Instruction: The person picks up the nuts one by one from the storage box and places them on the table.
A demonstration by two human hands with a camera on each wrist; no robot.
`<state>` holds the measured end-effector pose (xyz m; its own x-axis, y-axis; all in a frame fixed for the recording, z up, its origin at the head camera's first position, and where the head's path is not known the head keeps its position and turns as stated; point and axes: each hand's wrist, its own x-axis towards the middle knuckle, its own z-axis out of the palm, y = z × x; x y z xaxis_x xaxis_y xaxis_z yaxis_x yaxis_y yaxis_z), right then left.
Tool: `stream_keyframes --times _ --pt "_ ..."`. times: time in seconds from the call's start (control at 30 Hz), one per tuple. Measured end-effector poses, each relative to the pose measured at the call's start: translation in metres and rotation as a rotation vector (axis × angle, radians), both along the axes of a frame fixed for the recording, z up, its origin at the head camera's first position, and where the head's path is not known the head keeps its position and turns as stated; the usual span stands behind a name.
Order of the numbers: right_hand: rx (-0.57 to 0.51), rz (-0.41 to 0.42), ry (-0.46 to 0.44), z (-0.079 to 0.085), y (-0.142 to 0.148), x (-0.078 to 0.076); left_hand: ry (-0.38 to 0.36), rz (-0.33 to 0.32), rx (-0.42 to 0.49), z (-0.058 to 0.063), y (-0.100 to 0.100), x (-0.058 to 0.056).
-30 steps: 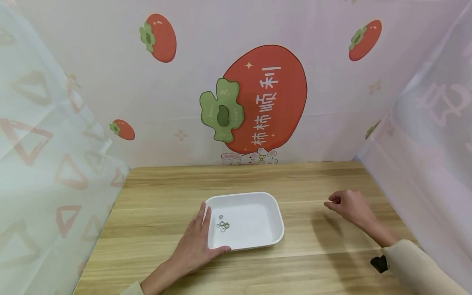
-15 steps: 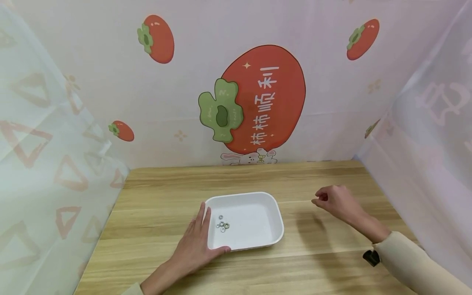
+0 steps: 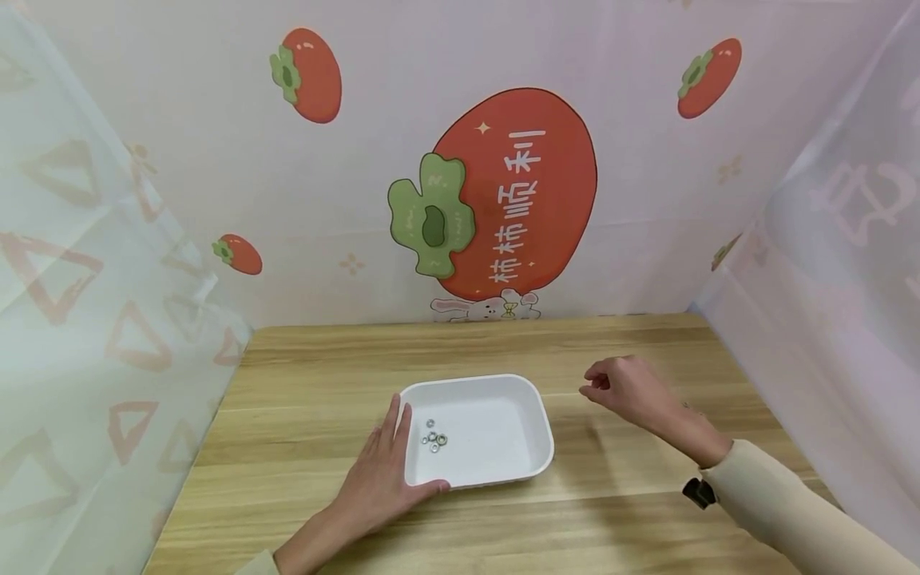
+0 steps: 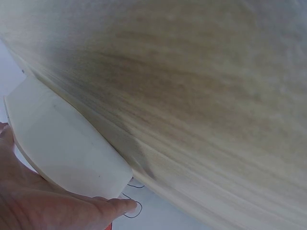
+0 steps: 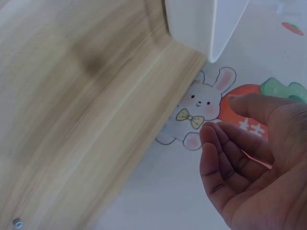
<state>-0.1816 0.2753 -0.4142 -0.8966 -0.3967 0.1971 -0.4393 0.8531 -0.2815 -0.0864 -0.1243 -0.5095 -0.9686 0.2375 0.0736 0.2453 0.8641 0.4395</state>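
A white rectangular tray (image 3: 496, 431) sits on the wooden table, with several small metal nuts (image 3: 442, 439) near its left end. My left hand (image 3: 377, 475) rests against the tray's left front corner, fingers straight along the left rim and thumb on the front edge. In the left wrist view the left hand (image 4: 43, 201) lies along the rim of the tray (image 4: 67, 139). Right of the tray, my right hand (image 3: 625, 391) hovers above the table. The right wrist view shows the right hand (image 5: 259, 148) with loosely bent fingers, thumb apart and nothing visible between them.
A lone nut (image 5: 17, 224) lies on the table in the right wrist view. Small bits (image 3: 687, 406) show on the wood beside my right wrist. A printed cloth (image 3: 323, 200) hangs behind the wooden table (image 3: 323, 359), with more sheets at both sides.
My right hand has moved left, toward the tray, and slightly farther from me. The left hand, the tray and its nuts stay in place.
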Motion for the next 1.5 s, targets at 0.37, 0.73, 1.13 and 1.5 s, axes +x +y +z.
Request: stream_keyframes --times 0.37,0.73,1.13,1.5 --pt "0.000 0.083 0.000 0.012 -0.033 -0.004 0.015 0.005 -0.002 -0.003 -0.001 -0.001" --pt "0.003 0.139 0.004 0.017 -0.056 -0.005 0.003 0.005 0.003 0.000 0.000 -0.002" --pt "-0.007 0.193 -0.003 0.034 -0.081 -0.008 0.006 -0.004 0.021 0.000 0.000 0.000" --pt "0.033 0.256 -0.045 0.040 -0.098 -0.015 0.019 0.001 0.019 0.000 0.001 0.001"
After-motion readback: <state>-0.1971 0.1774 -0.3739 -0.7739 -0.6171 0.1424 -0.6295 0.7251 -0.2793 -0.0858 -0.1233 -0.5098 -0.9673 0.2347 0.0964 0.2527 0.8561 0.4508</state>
